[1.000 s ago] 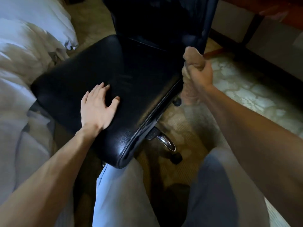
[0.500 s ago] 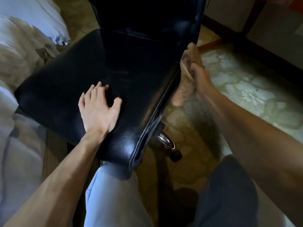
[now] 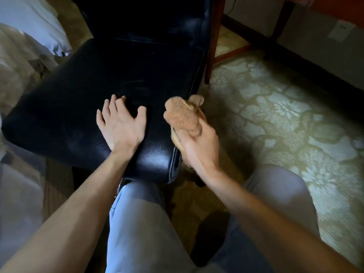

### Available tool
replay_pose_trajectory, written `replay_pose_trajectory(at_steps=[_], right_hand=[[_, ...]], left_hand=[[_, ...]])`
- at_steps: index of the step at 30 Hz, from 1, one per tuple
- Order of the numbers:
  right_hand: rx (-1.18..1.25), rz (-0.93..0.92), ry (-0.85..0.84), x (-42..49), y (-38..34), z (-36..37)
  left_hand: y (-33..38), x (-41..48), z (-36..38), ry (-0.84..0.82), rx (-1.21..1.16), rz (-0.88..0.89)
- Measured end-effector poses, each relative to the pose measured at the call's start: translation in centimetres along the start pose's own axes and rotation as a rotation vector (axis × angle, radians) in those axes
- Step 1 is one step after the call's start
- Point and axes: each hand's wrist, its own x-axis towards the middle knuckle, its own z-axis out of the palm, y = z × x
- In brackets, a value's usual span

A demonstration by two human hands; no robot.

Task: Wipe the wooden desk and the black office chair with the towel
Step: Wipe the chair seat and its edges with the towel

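On the seat (image 3: 118,79) of the black chair (image 3: 145,22), the left hand (image 3: 121,125) lies flat, palm down, fingers spread apart, near the front edge. Just right of it, at the seat's front right corner, the right hand (image 3: 199,146) is closed around a bunched tan towel (image 3: 184,115). The towel protrudes above the fist and sits against the seat's right side seam; contact with the leather is likely but cannot be confirmed. The two hands are near each other but not touching. Both forearms are bare. The person's knees, in light grey trousers (image 3: 141,223), are below the seat's front edge. A patterned carpet (image 3: 275,115) covers the floor to the right. A desk leg (image 3: 213,40) of reddish wood stands just beside the chair back. White bedding (image 3: 23,46) lies to the left.
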Motion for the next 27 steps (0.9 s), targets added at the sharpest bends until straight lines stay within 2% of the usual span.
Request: replay_pose_trajectory(at_steps=[4,8,13,15,18,20,23,27], right_hand=[[0.138,-0.02,-0.033,-5.3,1.7,-0.1],[0.268,-0.052,-0.088,-6.8,2.5,-1.1],[0.424,0.015,0.166,-0.8,0.8,-4.0],[0.396,0.042,0.139,3.1,0.0,-4.5],[0.225,0.063,-0.048,5.9,0.1,-3.5],[0.132,0.013,-0.079,4.9,0.8,-2.9],[0.228,0.017,-0.054,0.8,2.7,-2.9],[0.186,0.036,-0.084,-3.8,4.8,-4.0]], left_hand=[[0.2,-0.2,0.0,0.02,-0.002,-0.018],[0.4,-0.2,0.3,0.034,0.005,-0.02],[1.1,-0.3,0.5,0.041,0.006,-0.032],[1.6,-0.3,0.7,0.043,0.021,-0.038],[2.3,-0.5,0.9,0.045,0.019,-0.049],[2.9,-0.6,1.2,0.048,0.018,-0.058],[3.1,-0.4,1.4,0.057,0.011,-0.086],[3.0,-0.4,1.3,0.055,-0.005,-0.105]])
